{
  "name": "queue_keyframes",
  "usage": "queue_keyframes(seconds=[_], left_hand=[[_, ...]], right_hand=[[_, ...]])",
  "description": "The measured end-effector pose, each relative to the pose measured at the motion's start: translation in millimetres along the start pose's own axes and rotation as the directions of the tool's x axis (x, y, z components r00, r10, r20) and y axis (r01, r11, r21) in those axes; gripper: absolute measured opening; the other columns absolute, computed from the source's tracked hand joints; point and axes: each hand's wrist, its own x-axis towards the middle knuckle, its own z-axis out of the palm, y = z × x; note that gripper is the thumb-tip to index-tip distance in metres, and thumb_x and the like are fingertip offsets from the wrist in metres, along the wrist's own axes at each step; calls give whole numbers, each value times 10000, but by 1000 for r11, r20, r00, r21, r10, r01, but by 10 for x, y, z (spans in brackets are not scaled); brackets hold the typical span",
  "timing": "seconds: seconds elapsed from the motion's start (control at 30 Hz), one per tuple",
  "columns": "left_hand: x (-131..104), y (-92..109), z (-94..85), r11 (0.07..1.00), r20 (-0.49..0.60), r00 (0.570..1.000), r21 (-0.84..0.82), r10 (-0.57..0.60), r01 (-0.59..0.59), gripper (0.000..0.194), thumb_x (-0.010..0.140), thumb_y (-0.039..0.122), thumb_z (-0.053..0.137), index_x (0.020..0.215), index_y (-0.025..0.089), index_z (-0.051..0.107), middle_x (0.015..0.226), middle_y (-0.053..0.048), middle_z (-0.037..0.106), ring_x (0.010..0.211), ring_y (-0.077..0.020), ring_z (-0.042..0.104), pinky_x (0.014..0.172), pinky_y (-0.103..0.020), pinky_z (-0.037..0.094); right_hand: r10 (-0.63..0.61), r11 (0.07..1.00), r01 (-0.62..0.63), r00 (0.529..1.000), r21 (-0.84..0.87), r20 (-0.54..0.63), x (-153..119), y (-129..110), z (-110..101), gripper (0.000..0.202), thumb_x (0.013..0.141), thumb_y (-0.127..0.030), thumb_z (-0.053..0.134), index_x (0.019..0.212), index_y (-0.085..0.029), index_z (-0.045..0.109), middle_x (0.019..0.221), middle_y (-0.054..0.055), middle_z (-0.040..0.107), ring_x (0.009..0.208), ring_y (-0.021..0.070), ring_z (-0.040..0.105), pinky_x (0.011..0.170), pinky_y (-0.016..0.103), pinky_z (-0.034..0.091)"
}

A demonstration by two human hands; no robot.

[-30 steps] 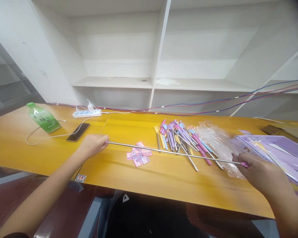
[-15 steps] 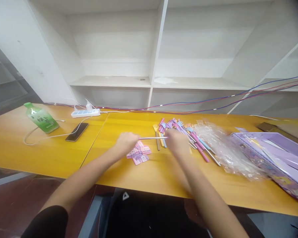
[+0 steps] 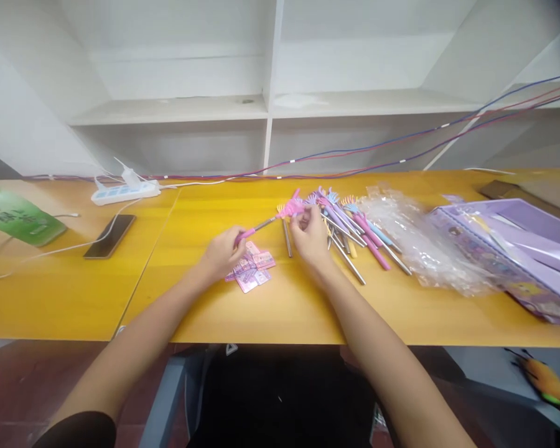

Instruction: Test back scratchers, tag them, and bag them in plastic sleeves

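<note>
A pink back scratcher (image 3: 291,208) with a hand-shaped head and a short metal rod spans the space between my hands. My left hand (image 3: 224,252) is closed around its pink handle. Close to the head, my right hand (image 3: 309,235) has its fingers pinched at the head's right edge; the exact contact is partly hidden. Under and beside my left hand lie several small pink and purple printed cards (image 3: 251,269). Behind and right of my right hand is a loose pile of back scratchers (image 3: 371,241) in pink, purple, blue and yellow, with metal rods.
Crumpled clear plastic bags (image 3: 420,249) lie right of the pile, beside a purple printed box (image 3: 508,249). At left are a phone (image 3: 109,236), a power strip (image 3: 125,192) and a green bottle (image 3: 21,216) on its side. Cables (image 3: 345,151) run along the white shelving.
My hands have come closer together, and the rod between them shows shorter. The pink head is now visible by my right hand. The view has tilted down and shifted right.
</note>
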Motion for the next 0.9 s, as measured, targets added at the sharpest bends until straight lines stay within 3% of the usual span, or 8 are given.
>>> queue_keyframes(seconds=[0.07,0.17,0.23,0.33,0.43,0.53,0.7,0.9], left_hand=[[6,9,27,995,-58,998,-99,28,-34,245,1021,251,470,1206,177,611,989,-66,694,850,-189,632,805,-323,489],[-7,24,83,977,-114,986,-165,120,-138,253,1033,261,482,1242,179,597,1091,-97,674,964,-206,631,886,-348,500],[-25,25,117,963,-108,983,-211,148,-168,233,1035,273,506,1234,178,582,1102,-99,666,971,-203,637,887,-346,507],[-47,16,125,946,-78,981,-263,176,-190,223,1034,284,525,1224,175,563,1083,-85,653,917,-186,637,854,-331,511],[-52,6,73,937,-45,971,-255,235,-238,319,1037,328,533,1317,176,551,1127,-91,636,954,-196,624,879,-339,502],[-46,0,20,936,45,963,-249,266,-247,358,1050,391,514,1338,186,570,1078,-75,633,886,-189,603,830,-332,486],[-51,26,33,944,184,943,-232,278,-233,270,1074,337,428,1112,199,657,979,-51,660,811,-165,600,790,-310,455],[-72,60,62,932,236,909,-200,344,-301,258,1053,273,424,935,198,641,900,-45,660,814,-168,599,759,-293,438]], right_hand=[[30,988,-55,985,145,168,-39,-88,49,294,888,-356,638,1140,-221,570,802,-13,584,673,168,519,674,312,421],[-34,937,-162,839,309,543,-187,-235,176,355,898,-477,696,1135,-231,598,863,-9,587,689,145,511,644,288,419],[-45,881,-256,790,397,611,-314,-295,313,420,920,-590,685,1116,-232,586,864,-10,582,682,135,505,623,277,415],[-6,793,-335,831,509,557,-438,-313,517,509,898,-703,682,1045,-238,539,783,-31,546,630,124,481,578,264,394],[40,776,-347,860,526,509,-413,-282,582,546,866,-744,697,982,-247,502,704,-64,483,540,102,409,518,255,351],[119,806,-314,916,501,383,-289,-234,486,559,889,-793,618,938,-251,486,728,-47,509,565,115,465,529,261,399],[167,844,-217,975,490,144,-87,-132,240,558,893,-801,584,956,-248,556,863,10,572,700,145,540,606,278,484],[150,886,-184,982,425,112,-39,-76,180,505,936,-738,567,1027,-245,629,726,-27,490,607,135,458,560,269,421]])
